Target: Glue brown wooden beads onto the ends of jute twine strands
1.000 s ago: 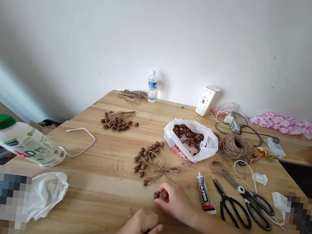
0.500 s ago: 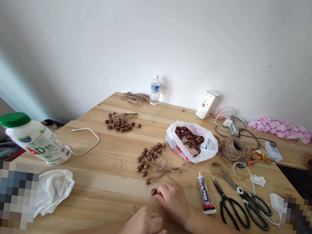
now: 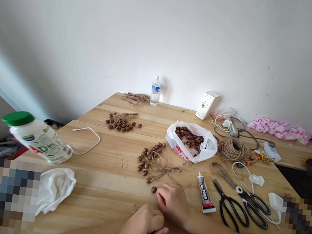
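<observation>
My left hand (image 3: pixel 144 226) is closed in a loose fist at the front of the table, thumb against the curled fingers; what it holds, if anything, is hidden. Just beyond it, my right hand (image 3: pixel 175 204) rests with its fingers curled, and their inside is hidden too. A round brown nutshell (image 3: pixel 153 189) lies on the wood beside the right fingertips. Behind the hands lies a bundle of twine (image 3: pixel 169 169) with a bound loop, its strands fanning left to several brown nutshells (image 3: pixel 147 158). A glue tube (image 3: pixel 205 195) lies right of my right hand.
A plastic bag (image 3: pixel 212 149) of nutshells stands open behind. Right are black-handled scissors (image 3: pixel 256 209), a second black-handled cutter (image 3: pixel 230 207), a twine coil (image 3: pixel 234 148) and cables. Left are a green-capped bottle (image 3: pixel 40 140) and white cloth-like item (image 3: pixel 56 190). Another nutshell bunch (image 3: pixel 122 122) lies farther back.
The right fingers have drawn slightly back to the right from the single nutshell, which stays on the table. My left hand has hardly moved, and the view shifts a little.
</observation>
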A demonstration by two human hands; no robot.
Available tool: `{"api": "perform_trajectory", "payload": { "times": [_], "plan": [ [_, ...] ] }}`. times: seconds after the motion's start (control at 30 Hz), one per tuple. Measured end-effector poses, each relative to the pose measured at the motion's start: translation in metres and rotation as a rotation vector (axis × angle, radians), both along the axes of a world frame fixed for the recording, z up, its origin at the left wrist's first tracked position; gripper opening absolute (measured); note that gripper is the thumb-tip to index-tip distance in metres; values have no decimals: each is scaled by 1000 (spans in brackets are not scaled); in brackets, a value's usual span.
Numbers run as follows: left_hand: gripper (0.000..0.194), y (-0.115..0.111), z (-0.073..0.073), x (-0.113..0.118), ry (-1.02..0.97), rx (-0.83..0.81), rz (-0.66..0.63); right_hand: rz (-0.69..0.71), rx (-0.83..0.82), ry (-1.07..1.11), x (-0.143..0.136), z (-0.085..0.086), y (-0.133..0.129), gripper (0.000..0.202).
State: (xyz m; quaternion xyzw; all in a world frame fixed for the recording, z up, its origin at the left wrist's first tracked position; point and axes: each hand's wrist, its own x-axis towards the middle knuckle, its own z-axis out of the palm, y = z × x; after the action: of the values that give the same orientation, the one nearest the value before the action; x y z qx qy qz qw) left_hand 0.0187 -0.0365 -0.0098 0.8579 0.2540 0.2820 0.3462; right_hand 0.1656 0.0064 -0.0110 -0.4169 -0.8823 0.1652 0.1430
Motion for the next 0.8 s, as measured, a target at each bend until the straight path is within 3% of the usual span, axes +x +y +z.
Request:
{"api": "perform_trajectory", "payload": {
  "times": [0.1, 0.2, 0.27, 0.33, 0.43, 0.7, 0.8],
  "plan": [
    [32, 0, -1, -1, 20, 30, 8, -28, -29, 102, 8, 16, 6, 22],
    [31, -1, -5, -2, 21, 43, 10, -182, 53, 200, 28, 37, 24, 33],
    [30, -2, -7, -3, 36, 6, -7, -295, 88, 312, 46, 49, 40, 26],
    [30, -2, -8, -3, 68, -64, -43, -379, 18, 470, 64, 57, 56, 17],
    [31, -2, -9, -2, 84, -145, -102, -468, -80, 563, 87, 61, 74, 28],
    [37, 4, -7, 2, 89, -293, -118, -615, 53, 576, 126, 57, 109, 33],
    [36, 7, -13, 5, 134, -314, -165, -617, 66, 512, 130, 54, 127, 29]
  ]
}}
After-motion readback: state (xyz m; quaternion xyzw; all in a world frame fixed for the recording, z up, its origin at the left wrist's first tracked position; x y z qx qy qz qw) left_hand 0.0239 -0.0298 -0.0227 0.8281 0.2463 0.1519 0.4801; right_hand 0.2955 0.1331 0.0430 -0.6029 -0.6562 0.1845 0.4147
